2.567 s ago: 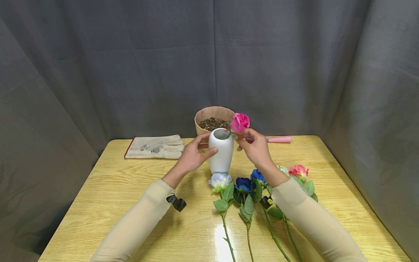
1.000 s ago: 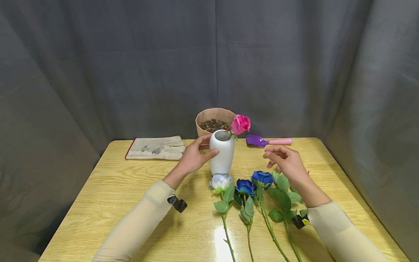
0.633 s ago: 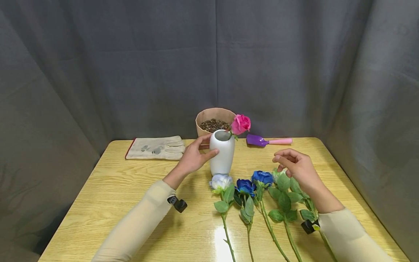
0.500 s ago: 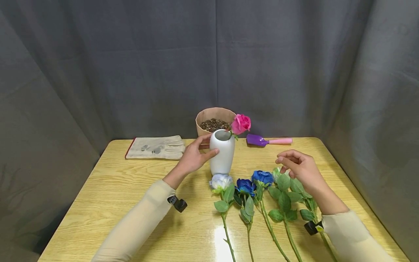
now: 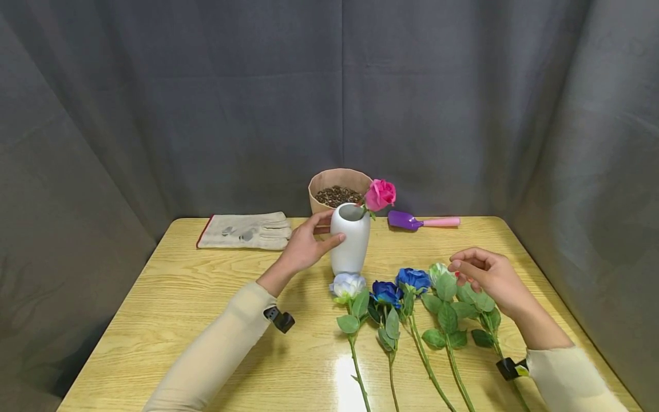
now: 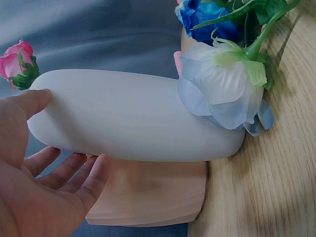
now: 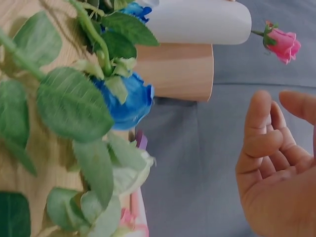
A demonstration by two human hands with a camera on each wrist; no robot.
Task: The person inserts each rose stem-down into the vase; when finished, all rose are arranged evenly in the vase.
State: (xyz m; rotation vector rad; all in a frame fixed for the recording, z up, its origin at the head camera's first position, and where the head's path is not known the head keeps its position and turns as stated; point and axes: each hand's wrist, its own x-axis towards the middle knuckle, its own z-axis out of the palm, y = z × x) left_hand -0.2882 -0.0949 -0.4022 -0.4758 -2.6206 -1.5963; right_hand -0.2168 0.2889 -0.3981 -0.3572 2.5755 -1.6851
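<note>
The right hand [image 5: 486,278] is the nearer of the two hands to the right end of a row of cut flowers, above the heads of the greenish-white flower [image 5: 439,272] and the rightmost flower [image 5: 492,319]. Its fingers are loosely bent, thumb near fingertips, with nothing between them. It hides most of the rightmost bloom, so how high it hangs over that bloom is hard to judge.

Each flower lies lengthwise on the worktop [image 5: 247,303], bloom at the far end, stem running back towards the person and slanting a little to the right. From right to left after those two come a bright blue flower [image 5: 413,280], a darker blue flower [image 5: 386,293] and a white flower [image 5: 347,284], its bloom at the vase's foot.

The white vase [image 5: 349,246] stands upright, well apart to the left of the right hand and slightly farther from the person. The left hand [image 5: 305,247] grips it near the top, thumb on the near side, fingers round the back. A pink rose [image 5: 381,194] stands in its mouth, leaning right.
</note>
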